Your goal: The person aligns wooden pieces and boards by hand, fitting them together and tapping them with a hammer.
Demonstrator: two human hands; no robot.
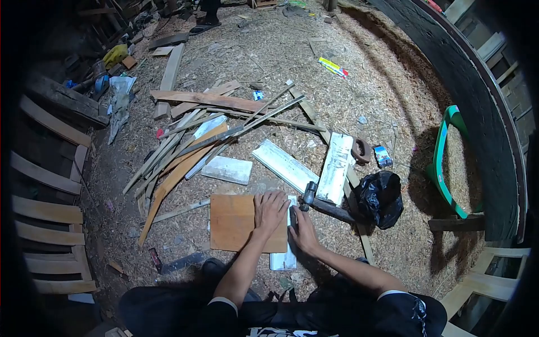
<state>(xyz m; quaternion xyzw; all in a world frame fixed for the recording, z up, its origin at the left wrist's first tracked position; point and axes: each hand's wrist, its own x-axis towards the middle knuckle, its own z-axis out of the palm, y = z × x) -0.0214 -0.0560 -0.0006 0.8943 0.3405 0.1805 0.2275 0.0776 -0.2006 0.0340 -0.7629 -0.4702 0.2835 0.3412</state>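
Note:
My left hand [271, 212] lies flat, fingers stretched out, on a square brown wooden board [233, 223]. Beneath the board's right side runs a white-painted plank [283, 261], showing at both ends and along the right. Close against that plank's right edge is my right hand [305, 231], its fingers bent around something thin and dark that I cannot make out. A hammer [309, 194] rests just beyond my right fingertips, its handle pointing right. Two more white-painted planks, one slanting [285, 163] and one more upright [336, 168], lie past it.
Wood strips [185, 146] are heaped ahead on the left. To the right are a black plastic bag [380, 199], a brown saw handle [361, 151] and a green plastic frame [443, 163]. Shavings cover the ground. Slatted wooden pieces [50, 230] stand at left; another person's foot [205, 27] shows far back.

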